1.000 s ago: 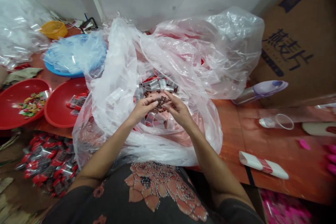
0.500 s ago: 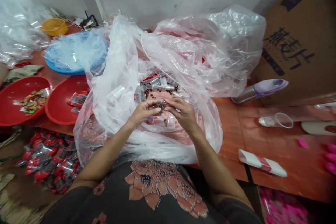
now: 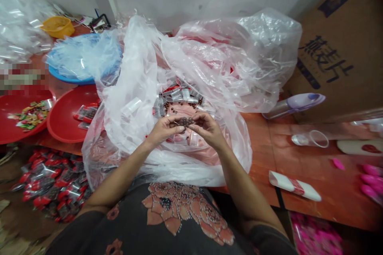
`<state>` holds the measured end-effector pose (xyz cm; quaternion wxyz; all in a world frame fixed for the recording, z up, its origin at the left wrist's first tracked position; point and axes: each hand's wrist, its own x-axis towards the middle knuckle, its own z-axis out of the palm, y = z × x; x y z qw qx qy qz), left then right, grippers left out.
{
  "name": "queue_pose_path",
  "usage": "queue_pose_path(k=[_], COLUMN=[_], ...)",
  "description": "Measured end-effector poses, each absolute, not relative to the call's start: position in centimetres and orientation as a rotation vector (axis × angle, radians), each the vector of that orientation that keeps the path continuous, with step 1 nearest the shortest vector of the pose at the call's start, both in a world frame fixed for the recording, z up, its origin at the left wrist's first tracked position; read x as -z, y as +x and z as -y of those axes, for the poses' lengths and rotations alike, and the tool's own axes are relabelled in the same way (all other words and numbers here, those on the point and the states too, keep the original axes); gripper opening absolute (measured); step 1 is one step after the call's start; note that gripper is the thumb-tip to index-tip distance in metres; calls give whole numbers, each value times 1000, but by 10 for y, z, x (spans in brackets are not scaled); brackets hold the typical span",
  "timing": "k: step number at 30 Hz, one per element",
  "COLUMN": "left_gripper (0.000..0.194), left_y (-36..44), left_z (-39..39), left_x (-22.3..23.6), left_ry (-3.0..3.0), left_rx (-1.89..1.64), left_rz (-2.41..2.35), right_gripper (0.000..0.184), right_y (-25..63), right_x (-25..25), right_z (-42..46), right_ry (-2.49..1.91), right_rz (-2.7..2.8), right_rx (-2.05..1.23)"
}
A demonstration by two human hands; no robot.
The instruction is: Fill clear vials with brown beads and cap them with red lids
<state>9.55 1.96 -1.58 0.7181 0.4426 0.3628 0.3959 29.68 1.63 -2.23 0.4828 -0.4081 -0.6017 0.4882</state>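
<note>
Between my two hands is a small clear container of brown balls (image 3: pixel 186 122), held level above the open plastic bag. My left hand (image 3: pixel 164 129) pinches its left end between thumb and fingers. At the other end, the thumb and fingers of my right hand (image 3: pixel 210 130) are closed on it too. Fingertips hide both ends of the container. Just beyond lie several clear plastic cups (image 3: pixel 177 95), some with red parts. Loose brown balls (image 3: pixel 172 109) are scattered beside them on the pinkish bottom of the white plastic bag (image 3: pixel 134 67).
On the left stand two red bowls (image 3: pixel 67 131), one holding colourful small packets, and a blue basin (image 3: pixel 56 73) of clear plastic. Red-capped containers (image 3: pixel 56 185) are heaped below. To the right are a purple-lidded bottle (image 3: pixel 295 105), a clear cup (image 3: pixel 311 139), a white packet (image 3: pixel 295 185) and a cardboard box (image 3: pixel 344 59).
The container shows more fully between my fingers, and the red bit by my right fingertips is out of sight. My hands stay in about the same place; the view has shifted slightly.
</note>
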Motion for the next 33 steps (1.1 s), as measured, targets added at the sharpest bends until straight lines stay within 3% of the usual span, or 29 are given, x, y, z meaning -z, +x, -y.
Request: queue_pose_path(k=[5,10,17,24,33], left_gripper=[47,42,41,48,45], left_y=[95,89,82,79,78], left_z=[-17,-18,-26,-34,-39], left_x=[14,21,30,42,45], left_ry=[954,967,926,851,628], left_rx=[-889,-967,-1071,-1089,-1029], left_rz=[-815,-841,-940,-954,-940], right_gripper=[22,21,27,37,39], right_y=[295,297,295,254,207], right_x=[18,41,71,73,59], right_z=[-16,-30,-97,-166,-200], right_ry=[-942,-1184,-1421,-1281,-1587], right_rz=[1290,1271,1784,2166,2546], right_rx=[-1307,-1238,-815,-392,-399])
